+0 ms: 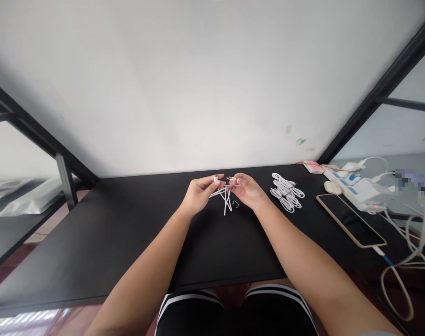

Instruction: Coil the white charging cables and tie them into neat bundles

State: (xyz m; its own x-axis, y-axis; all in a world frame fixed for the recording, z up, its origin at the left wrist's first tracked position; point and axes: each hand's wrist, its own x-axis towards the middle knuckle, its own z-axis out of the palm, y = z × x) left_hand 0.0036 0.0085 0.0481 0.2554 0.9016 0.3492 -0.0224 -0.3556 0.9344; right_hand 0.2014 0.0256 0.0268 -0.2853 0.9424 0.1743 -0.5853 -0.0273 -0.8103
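My left hand point(201, 193) pinches one white plug end of a white charging cable point(227, 201), just above the black desk. Facing it, my right hand point(246, 190) grips the cable's other end, where a small orange-tipped connector shows between the fingers. Loose loops of the cable cross and hang between both hands. A short, thin white twist tie point(235, 204) appears just below the right fingers; whether it touches the cable I cannot tell. To the right of my right hand lie bundled white cables point(287, 192), folded and tied with dark ties.
The black desk point(135, 233) meets a white wall point(177, 93). At the right are a phone point(350, 219) plugged into a cord, a white earbud case point(332, 187), and a power strip point(349, 186) with several adapters. Black metal frame bars point(370, 93) rise at both sides.
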